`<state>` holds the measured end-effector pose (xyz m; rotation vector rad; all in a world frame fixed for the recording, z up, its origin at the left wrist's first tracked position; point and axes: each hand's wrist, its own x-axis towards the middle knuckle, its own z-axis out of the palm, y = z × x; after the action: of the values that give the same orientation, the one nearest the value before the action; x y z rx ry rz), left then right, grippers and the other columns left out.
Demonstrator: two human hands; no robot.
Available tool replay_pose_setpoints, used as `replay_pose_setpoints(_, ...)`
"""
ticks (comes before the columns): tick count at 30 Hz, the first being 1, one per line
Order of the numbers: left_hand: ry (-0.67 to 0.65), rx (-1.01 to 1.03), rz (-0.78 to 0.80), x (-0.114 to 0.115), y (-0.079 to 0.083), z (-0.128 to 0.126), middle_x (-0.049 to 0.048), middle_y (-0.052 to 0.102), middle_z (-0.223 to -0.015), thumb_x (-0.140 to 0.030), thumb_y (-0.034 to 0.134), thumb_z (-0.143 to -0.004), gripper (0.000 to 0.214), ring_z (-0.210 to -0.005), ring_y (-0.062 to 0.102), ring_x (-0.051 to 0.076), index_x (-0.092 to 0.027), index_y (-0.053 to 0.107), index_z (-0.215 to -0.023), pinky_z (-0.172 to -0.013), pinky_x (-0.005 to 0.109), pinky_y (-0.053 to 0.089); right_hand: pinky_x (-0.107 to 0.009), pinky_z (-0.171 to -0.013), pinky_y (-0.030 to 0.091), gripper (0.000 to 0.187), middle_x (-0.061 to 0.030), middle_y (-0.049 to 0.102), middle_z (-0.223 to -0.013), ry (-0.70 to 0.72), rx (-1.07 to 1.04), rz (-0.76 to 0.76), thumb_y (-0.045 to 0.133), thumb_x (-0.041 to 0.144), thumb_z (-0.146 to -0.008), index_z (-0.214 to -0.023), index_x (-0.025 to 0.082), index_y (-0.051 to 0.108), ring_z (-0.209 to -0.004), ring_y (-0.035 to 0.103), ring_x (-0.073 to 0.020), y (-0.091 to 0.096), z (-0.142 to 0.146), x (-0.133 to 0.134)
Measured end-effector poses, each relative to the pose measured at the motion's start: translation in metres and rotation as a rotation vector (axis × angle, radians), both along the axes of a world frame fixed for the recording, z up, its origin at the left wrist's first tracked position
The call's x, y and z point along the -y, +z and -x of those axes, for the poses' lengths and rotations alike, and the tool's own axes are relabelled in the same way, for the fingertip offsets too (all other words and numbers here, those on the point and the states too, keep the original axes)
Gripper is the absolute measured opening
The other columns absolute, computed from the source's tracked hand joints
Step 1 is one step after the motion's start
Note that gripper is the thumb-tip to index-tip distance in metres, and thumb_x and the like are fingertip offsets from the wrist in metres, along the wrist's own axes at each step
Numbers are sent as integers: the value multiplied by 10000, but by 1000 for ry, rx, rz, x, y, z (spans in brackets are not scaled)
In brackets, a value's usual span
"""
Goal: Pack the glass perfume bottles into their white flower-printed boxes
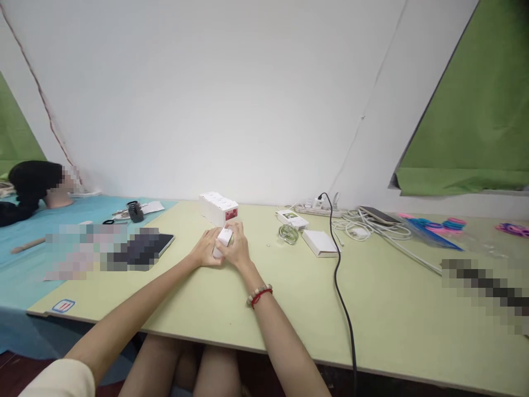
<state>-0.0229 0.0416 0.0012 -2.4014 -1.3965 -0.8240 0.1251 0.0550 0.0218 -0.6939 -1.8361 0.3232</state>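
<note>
A small white box is held between both hands above the pale yellow table. My left hand grips it from the left side, fingers closed around it. On the right, my right hand has its thumb and fingers closed on the same box, with a beaded bracelet and a red cord at the wrist. Just behind the hands stands a larger white carton with a red picture on its end. What the fingers cover of the small box is hidden.
To the right lie a coiled green cable, a flat white box, another white box and a power strip. A black cord crosses the table to its front edge. A dark tablet lies left.
</note>
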Motion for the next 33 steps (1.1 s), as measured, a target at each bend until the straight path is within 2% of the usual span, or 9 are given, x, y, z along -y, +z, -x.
replay_pose_setpoints(7,29,24,-22,0,-3,-2,120,515,-1049,-306,572,-529,566,-994,486,279,-130,489,-1060,-860,393,399,-281,-601,458,370,-64,439,-1080,-110,153,-66,554,379,-684,-1011,218,489,-774,545,-173,6,3,2)
replay_pose_setpoints(12,41,53,-48,8,-2,-5,112,500,-1105,-296,590,-527,539,-982,498,258,-137,509,-1035,-871,375,405,-252,-533,426,357,-82,430,-1088,-191,137,-118,545,424,-696,-972,204,488,-876,521,-196,5,1,5)
replay_pose_setpoints(18,64,87,-35,17,-1,-8,92,539,-992,-306,557,-631,403,-912,534,221,-163,551,-1008,-821,340,432,-242,-511,398,352,-67,457,-985,-269,114,-179,581,432,-645,-884,200,469,-849,495,-191,-7,1,11)
replay_pose_setpoints(23,109,189,-11,35,-1,-11,79,555,-943,-221,520,-650,384,-867,550,211,-191,569,-1030,-777,326,434,-253,-569,430,298,-56,441,-938,-305,65,-159,578,390,-653,-849,200,456,-828,480,-177,-13,13,26)
replay_pose_setpoints(28,118,259,-32,53,-2,-8,70,574,-954,-237,517,-668,402,-871,547,211,-173,530,-1065,-768,318,414,-275,-627,454,267,-50,405,-905,-294,35,-148,571,367,-667,-823,196,438,-801,467,-170,-16,25,41)
replay_pose_setpoints(33,125,269,-56,61,-2,-6,83,588,-935,-212,478,-688,349,-844,541,218,-155,529,-1029,-721,328,394,-286,-626,457,241,-57,404,-936,-276,23,-136,520,362,-704,-851,194,429,-799,474,-170,-19,31,46)
